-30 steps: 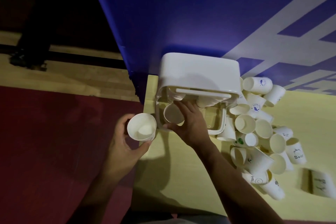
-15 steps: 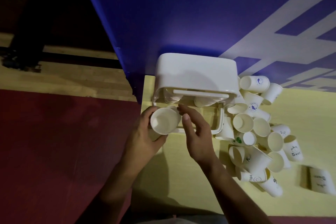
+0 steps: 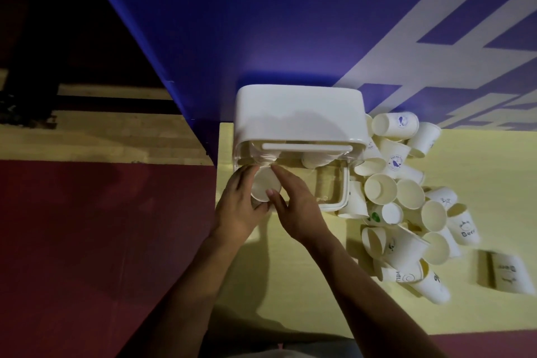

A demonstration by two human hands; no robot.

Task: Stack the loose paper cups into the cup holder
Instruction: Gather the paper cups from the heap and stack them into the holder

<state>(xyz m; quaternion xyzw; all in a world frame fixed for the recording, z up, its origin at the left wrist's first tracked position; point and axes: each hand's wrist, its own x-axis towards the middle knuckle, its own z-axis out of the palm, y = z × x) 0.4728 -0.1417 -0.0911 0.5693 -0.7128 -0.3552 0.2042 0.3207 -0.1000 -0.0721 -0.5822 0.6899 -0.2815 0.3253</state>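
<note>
Lighting is dim, and your hands cover much of the work. Your left hand (image 3: 239,206) and right hand (image 3: 293,206) both close around one paper cup (image 3: 265,186) at the left front opening of the cup holder (image 3: 299,122). Only the cup's open mouth and pale interior are visible; its wall and base are hidden behind your fingers and the holder's front edge. The mouth faces back toward you and upward, so the long axis runs from you into the holder, base end leading. Left fingers curl along the cup's left side, thumb below; right thumb presses on the lower rim and the right forefinger lies along the upper right. How far the cup sits inside cannot be determined.

Behind the holder's clear front section, further cup shapes are faintly seen, blurred by reflection; their count cannot be read. The holder's white top hides its rear interior.

The loose cups (image 3: 406,200) lie heaped on the yellow table (image 3: 290,285) just right of the holder, pointing all ways, several overlapping. One separate cup (image 3: 505,273) at far right lies on its side, blurred.
</note>
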